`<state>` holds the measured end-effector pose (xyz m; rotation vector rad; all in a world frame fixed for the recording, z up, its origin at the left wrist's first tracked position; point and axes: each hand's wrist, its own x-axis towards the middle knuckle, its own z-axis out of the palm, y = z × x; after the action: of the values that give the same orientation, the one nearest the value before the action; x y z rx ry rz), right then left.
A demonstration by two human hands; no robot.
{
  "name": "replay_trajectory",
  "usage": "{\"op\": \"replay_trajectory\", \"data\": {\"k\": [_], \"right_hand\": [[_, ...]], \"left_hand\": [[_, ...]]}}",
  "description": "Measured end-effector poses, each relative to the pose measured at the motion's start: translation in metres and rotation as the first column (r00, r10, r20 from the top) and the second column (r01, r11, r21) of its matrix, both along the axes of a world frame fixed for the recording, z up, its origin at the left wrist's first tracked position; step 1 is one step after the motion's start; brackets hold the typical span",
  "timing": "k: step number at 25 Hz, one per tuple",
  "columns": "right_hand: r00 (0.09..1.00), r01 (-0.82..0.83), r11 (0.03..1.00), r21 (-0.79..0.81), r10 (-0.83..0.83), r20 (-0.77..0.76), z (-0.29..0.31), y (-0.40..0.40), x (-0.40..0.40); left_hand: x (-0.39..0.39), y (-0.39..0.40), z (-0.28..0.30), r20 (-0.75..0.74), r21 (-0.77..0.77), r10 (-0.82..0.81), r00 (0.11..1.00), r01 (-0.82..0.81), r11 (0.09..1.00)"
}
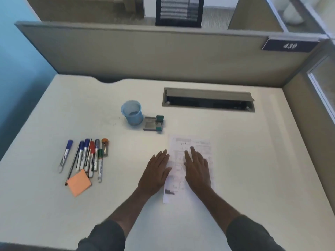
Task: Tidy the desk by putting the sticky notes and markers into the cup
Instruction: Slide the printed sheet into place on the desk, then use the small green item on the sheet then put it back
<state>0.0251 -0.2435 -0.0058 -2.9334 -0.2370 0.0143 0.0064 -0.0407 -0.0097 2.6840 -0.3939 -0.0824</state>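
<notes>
Both hands lie flat with fingers straight, the left hand on the white desk at a printed paper's left edge, the right hand on the sheet. Far left, several markers lie side by side (caps blue, red, green), an orange sticky notes pad overlapping their near ends. Farther back stands a translucent blue cup, upright, a small staple box just right of it
</notes>
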Motion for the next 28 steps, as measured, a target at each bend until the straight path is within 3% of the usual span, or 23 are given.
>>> {"op": "replay_trajectory", "data": {"k": [13, 20, 28], "right_hand": [[0.981, -0.185, 0.976, 0.114, 0.176, 0.082, 0.012, 0.086, 0.109], [0.979, -0.201, 0.975, 0.095, 0.198, 0.041, 0.005, 0.108, 0.145], [0.977, -0.199, 0.976, 0.091, 0.191, 0.092, -0.007, 0.115, 0.154]], "left_hand": [[0.077, 0.061, 0.001, 0.144, -0.086, 0.204, 0.968, -0.193, 0.977], [0.133, 0.074, -0.007, 0.215, -0.003, 0.108, 0.971, -0.110, 0.994], [0.163, 0.081, 0.001, 0.148, 0.039, 0.057, 0.987, -0.064, 0.997]]}}
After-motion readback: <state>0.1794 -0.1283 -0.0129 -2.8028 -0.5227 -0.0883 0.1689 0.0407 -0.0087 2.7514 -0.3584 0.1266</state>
